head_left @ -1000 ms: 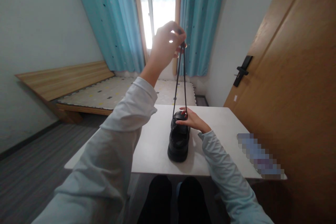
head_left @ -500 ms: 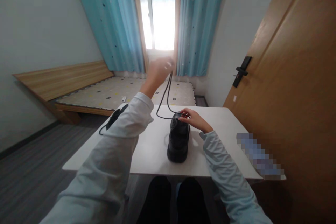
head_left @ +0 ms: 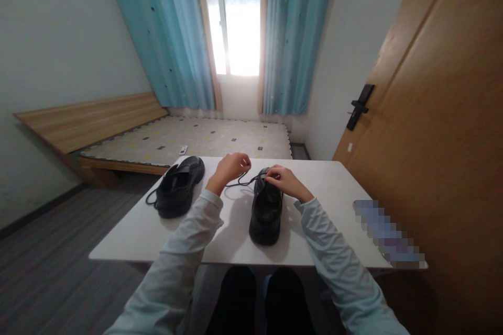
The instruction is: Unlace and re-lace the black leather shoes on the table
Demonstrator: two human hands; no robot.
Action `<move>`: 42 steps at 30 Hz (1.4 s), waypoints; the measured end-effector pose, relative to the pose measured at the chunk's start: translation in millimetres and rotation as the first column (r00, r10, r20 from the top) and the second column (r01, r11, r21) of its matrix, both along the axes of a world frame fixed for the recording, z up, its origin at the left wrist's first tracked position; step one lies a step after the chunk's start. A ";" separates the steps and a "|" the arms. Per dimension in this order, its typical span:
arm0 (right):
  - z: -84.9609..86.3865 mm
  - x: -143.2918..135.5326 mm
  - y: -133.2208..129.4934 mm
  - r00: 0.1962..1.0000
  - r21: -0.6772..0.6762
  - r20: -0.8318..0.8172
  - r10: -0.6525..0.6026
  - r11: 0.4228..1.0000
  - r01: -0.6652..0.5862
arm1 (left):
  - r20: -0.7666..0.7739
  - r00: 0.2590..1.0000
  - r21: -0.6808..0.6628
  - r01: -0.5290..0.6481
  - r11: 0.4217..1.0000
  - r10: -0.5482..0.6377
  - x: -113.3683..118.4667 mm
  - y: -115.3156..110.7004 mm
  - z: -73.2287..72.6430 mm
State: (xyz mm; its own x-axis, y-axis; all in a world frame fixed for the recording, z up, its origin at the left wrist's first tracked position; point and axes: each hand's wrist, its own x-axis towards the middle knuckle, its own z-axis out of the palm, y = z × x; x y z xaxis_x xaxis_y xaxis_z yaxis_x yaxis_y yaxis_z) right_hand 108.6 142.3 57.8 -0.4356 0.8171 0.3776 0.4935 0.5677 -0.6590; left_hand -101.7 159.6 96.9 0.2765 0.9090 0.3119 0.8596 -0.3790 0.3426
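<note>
A black lace-up shoe (head_left: 265, 226) stands on the white table, its heel toward me. Over its front part, my right hand (head_left: 287, 180) is closed, thumb and fingertips pinched at the lacing; the exact grip is partly hidden. My left hand (head_left: 232, 166) is closed just left of the shoe's toe, pinching the black shoelace (head_left: 244, 183), which hangs in slack loops between hand and shoe. A second black shoe (head_left: 176, 193) sits farther left on the table, with its lace looped over the left side.
The white table (head_left: 330, 220) has a pixelated bluish item (head_left: 387, 233) at its right edge. Beyond the table is a bed (head_left: 204, 138) with a small white remote (head_left: 183, 149) on it. A wooden door (head_left: 432, 131) is close on the right.
My left hand has come down from high above the table, and the stretched lace has gone slack. My right hand stays at the shoe. The left shoe is now fully uncovered.
</note>
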 end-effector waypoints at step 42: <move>-17.0 -20.4 -0.8 0.983 0.106 0.136 -0.121 0.989 0.107 | 0.429 0.896 -0.022 0.133 0.991 -0.111 0.9 -14.7 -65.6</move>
